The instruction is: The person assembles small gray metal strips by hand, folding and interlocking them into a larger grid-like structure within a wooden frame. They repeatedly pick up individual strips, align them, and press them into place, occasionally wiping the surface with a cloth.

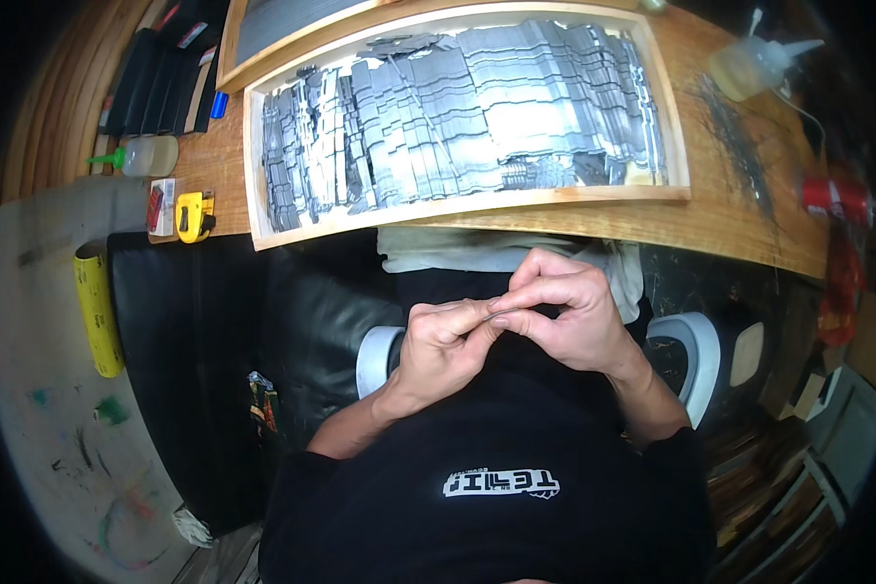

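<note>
My left hand (pixel 445 347) and my right hand (pixel 571 310) meet in front of my chest, fingertips almost touching. Both pinch a small thin grey strip (pixel 497 314); most of it is hidden by the fingers, so its exact kind does not show. Beyond the hands, on the wooden table, lies a shallow wooden tray (pixel 477 212) packed with rows of thin, shiny grey strips (pixel 423 122). Some of those strips lie loose and crooked across the rows.
Left on the table are a yellow tape measure (pixel 196 216), a green-tipped bottle (pixel 149 156) and black boxes (pixel 156 83). At right stand a squeeze bottle (pixel 752 68) and a red can (pixel 835 200). A yellow roll (pixel 98 310) lies far left. White armrests (pixel 703 365) flank me.
</note>
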The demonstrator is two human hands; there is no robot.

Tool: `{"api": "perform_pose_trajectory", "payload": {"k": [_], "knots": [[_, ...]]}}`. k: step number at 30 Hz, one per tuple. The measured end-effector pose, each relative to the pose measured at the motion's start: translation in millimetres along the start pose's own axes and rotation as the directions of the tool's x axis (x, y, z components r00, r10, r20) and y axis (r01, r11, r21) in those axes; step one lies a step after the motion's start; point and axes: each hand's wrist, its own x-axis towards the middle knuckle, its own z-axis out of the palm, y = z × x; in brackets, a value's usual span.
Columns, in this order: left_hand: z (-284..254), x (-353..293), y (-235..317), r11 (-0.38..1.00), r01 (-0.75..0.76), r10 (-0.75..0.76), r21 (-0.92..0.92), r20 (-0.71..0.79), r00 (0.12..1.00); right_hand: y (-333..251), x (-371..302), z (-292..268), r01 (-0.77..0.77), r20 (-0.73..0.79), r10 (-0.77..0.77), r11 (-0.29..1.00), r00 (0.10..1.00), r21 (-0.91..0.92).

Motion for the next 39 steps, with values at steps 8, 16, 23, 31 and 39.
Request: {"api": "perform_pose_trajectory", "payload": {"k": [8, 16, 23, 31, 39], "knots": [[2, -2, -8, 0.999, -0.046, 0.046, -0.017, -0.019, 0.999, 4, 0, 1, -0.026, 0.025, 0.026, 1.000, 0.999, 0.006], [-1, 0, -6, 0.998, 0.014, -0.013, -0.055, 0.016, 1.000, 0, -6, 3, -0.020, -0.054, 0.020, 1.000, 0.998, -0.013], [0, -2, -4, 0.997, 0.041, -0.039, -0.064, 0.032, 0.999, -2, -7, 1, 0.014, -0.049, -0.016, 0.999, 0.999, -0.040], [2, -2, -5, 0.997, 0.000, 0.001, -0.077, 0.002, 1.000, -2, -8, 1, -0.018, -0.048, 0.017, 1.000, 0.999, -0.010], [2, -3, -5, 0.998, 0.012, -0.012, -0.060, 0.012, 1.000, 1, -10, 1, -0.025, -0.047, 0.025, 1.000, 0.999, 0.002]]}}
